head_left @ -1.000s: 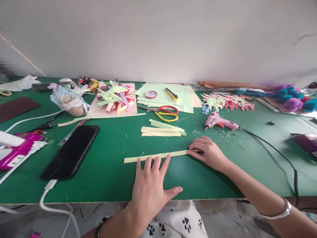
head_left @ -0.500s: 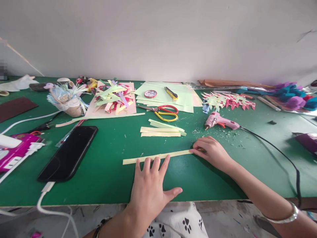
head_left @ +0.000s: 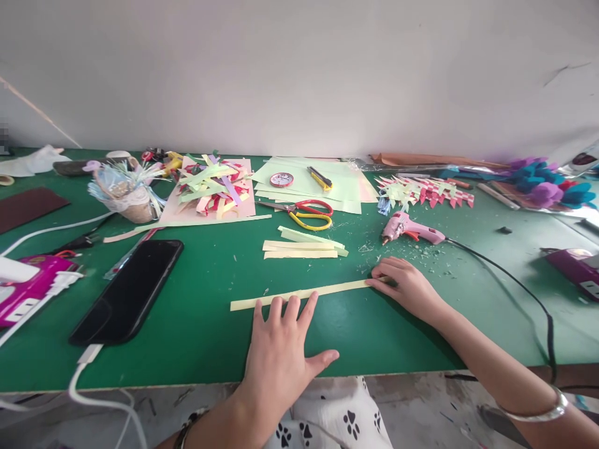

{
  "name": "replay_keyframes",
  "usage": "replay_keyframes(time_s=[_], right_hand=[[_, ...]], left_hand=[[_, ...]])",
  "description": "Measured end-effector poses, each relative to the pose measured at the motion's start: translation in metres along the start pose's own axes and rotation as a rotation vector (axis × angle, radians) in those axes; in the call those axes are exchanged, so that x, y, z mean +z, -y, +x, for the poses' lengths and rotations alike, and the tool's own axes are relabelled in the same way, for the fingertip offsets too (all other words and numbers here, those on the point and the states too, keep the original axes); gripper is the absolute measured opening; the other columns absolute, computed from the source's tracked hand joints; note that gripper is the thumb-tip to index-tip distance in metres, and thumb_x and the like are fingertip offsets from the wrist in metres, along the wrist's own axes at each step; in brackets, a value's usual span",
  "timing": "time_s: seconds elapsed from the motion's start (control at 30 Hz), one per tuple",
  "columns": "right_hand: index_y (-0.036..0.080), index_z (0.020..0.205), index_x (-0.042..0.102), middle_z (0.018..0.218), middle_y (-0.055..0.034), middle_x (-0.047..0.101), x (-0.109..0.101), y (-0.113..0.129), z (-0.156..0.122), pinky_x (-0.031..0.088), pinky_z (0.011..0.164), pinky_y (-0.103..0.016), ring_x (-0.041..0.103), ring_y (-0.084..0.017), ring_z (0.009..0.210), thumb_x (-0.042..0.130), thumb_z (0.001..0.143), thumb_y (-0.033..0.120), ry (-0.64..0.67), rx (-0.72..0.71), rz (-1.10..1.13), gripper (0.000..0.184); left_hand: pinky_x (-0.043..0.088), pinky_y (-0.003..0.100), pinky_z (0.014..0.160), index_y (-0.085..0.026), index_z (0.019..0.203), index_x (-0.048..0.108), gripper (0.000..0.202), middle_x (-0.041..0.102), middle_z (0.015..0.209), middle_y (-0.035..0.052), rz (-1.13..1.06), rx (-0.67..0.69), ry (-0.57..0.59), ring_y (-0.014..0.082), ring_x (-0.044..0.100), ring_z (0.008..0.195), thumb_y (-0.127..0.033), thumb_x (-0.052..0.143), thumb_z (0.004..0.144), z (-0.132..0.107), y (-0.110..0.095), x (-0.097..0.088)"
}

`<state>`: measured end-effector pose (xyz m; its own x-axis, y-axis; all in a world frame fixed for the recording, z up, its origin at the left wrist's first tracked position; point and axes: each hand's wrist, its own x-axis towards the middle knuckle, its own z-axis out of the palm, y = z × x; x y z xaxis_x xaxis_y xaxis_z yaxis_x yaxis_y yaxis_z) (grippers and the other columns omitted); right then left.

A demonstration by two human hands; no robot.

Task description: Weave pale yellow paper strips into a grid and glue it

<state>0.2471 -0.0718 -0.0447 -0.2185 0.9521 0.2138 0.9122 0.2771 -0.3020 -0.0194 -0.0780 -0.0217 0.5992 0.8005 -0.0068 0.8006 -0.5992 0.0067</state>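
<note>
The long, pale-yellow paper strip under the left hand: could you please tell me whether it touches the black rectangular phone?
Apart: the head view shows green tabletop between the paper strip and the black phone.

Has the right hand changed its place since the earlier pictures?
Yes, the right hand has moved to the right along the pale strip, judged against the pink glue gun.

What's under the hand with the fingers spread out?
The fingertips of the left hand rest on a long pale yellow paper strip, which lies on the green tabletop. Anything beneath the palm is covered, so I can't see it.
</note>
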Motion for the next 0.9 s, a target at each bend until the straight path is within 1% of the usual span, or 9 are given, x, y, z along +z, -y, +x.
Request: replay_keyframes(time_s=[0.2,0.33,0.47,0.6,0.73,0.9], right_hand=[[0.020,0.067,0.053,0.075,-0.0044,0.055,0.002,0.001,-0.002,0.043,0.063,-0.030,0.049,-0.017,0.070,0.050,0.085,0.037,-0.054,0.069,0.019,0.026],[0.020,0.068,0.053,0.081,-0.0051,0.054,0.003,0.000,-0.004,0.044,0.067,-0.031,0.050,-0.018,0.076,0.050,0.084,0.037,-0.070,0.124,0.029,0.024],[0.020,0.070,0.052,0.085,-0.0057,0.053,0.003,-0.002,-0.008,0.045,0.071,-0.032,0.050,-0.019,0.080,0.048,0.085,0.037,-0.083,0.142,0.016,0.023],[0.020,0.069,0.052,0.084,-0.0060,0.054,0.001,-0.004,-0.011,0.045,0.072,-0.033,0.050,-0.019,0.080,0.048,0.086,0.036,-0.125,0.153,0.000,0.024],[0.020,0.067,0.052,0.083,-0.0056,0.054,0.001,-0.006,-0.013,0.045,0.072,-0.034,0.051,-0.019,0.080,0.048,0.085,0.037,-0.129,0.177,-0.006,0.025],[0.021,0.069,0.052,0.083,-0.0055,0.054,0.002,-0.006,-0.013,0.045,0.071,-0.034,0.052,-0.020,0.079,0.047,0.085,0.038,-0.147,0.170,0.002,0.024]], left_hand=[[0.037,0.050,0.087,-0.027,0.138,0.034,0.074,0.054,0.102,0.0084,0.019,0.013,-0.029,0.0281,0.044,0.095,-0.067,0.044,0.075,-0.003,0.002,0.001],[0.037,0.051,0.089,-0.026,0.138,0.034,0.075,0.054,0.103,0.0087,0.025,0.013,-0.028,0.0286,0.045,0.096,-0.067,0.044,0.075,-0.003,0.002,0.001],[0.037,0.051,0.088,-0.025,0.138,0.034,0.074,0.054,0.103,0.0092,0.029,0.013,-0.031,0.0290,0.045,0.096,-0.066,0.044,0.076,-0.002,0.002,0.002],[0.038,0.052,0.088,-0.025,0.137,0.035,0.074,0.055,0.103,0.0094,0.048,0.018,-0.034,0.0294,0.045,0.096,-0.065,0.044,0.076,-0.002,0.001,0.003],[0.037,0.051,0.090,-0.025,0.137,0.036,0.073,0.055,0.104,0.0091,0.056,0.020,-0.037,0.0290,0.045,0.098,-0.065,0.046,0.076,-0.003,0.002,0.002],[0.038,0.047,0.088,-0.023,0.137,0.035,0.072,0.054,0.105,0.0096,0.047,0.051,-0.049,0.0282,0.045,0.098,-0.061,0.047,0.078,-0.007,0.011,0.003]])
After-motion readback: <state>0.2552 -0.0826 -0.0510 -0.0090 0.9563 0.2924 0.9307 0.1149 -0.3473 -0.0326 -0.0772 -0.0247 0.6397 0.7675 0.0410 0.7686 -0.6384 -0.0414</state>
